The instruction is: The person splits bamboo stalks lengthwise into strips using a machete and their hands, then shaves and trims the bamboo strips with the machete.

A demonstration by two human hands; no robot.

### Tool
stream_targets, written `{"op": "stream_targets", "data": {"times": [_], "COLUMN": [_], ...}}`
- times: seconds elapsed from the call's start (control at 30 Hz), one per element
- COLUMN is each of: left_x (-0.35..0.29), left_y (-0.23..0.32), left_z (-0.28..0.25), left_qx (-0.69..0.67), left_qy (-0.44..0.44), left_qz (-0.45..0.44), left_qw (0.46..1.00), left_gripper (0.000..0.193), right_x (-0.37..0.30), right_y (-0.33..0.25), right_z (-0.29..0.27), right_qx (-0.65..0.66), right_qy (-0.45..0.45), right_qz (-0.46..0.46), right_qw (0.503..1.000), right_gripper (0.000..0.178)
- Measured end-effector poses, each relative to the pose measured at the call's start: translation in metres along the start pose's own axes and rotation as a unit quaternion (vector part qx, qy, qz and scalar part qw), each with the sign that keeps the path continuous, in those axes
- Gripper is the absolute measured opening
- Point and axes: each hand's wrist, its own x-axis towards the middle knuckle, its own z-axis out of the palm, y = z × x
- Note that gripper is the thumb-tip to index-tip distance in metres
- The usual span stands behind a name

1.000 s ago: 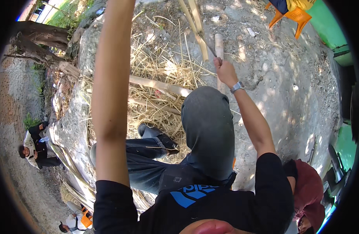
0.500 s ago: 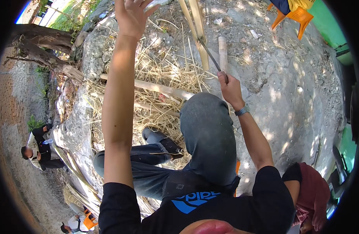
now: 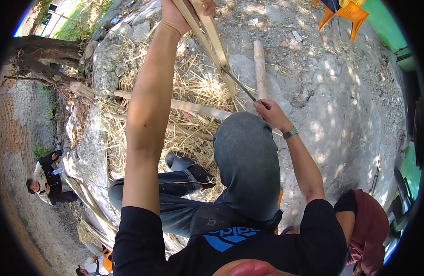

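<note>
At the top of the view my left hand [image 3: 176, 17] is closed around a long, pale bamboo strip [image 3: 217, 42], its fingertips wrapped over the strip's edge. The strip is split into two lengths that spread apart toward that hand. My right hand [image 3: 272, 116] grips the handle of a narrow, dark knife [image 3: 240, 84]. Its blade tip lies at the split, where the two lengths meet. Below the knife, the strip's lower end reaches down to the loose shavings. My right hand is just beyond my raised knee [image 3: 246, 156].
Pale shavings [image 3: 193, 94] litter the ground, with a bamboo pole [image 3: 200, 109] lying across them. A short bamboo piece [image 3: 260, 64] lies right of the strip. Orange chair [image 3: 348, 18] stands far right. A person in maroon [image 3: 368, 225] is close at right; another person [image 3: 48, 181] sits left.
My left hand has gone from open fingers to a grip on the bamboo strip. The strip, knife and right hand have come lower, nearer to me.
</note>
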Motion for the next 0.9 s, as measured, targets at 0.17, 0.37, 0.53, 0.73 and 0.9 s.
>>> {"op": "stream_targets", "data": {"times": [0.17, 0.37, 0.53, 0.73, 0.9], "left_x": [-0.003, 0.008, 0.005, -0.019, -0.039], "left_y": [-0.026, -0.052, -0.061, -0.056, -0.062], "left_z": [-0.013, 0.023, 0.031, 0.083, 0.097], "left_qx": [-0.051, 0.038, 0.095, 0.1, 0.29], "left_qy": [-0.05, 0.283, 0.335, 0.308, 0.328], "left_qz": [0.032, 0.121, 0.173, 0.183, 0.365], "left_qw": [0.997, 0.951, 0.921, 0.928, 0.822], "left_gripper": [0.072, 0.068, 0.065, 0.086, 0.036], "right_x": [0.008, -0.016, -0.041, -0.051, -0.05], "right_y": [0.015, 0.029, -0.03, -0.031, -0.017], "right_z": [-0.01, 0.041, 0.087, 0.053, 0.066], "right_qx": [0.113, 0.099, 0.191, -0.108, -0.137], "right_qy": [-0.074, -0.009, 0.025, 0.138, 0.16], "right_qz": [0.055, 0.042, 0.019, 0.045, 0.025], "right_qw": [0.989, 0.994, 0.981, 0.984, 0.977], "right_gripper": [0.037, 0.051, 0.061, 0.051, 0.051]}}
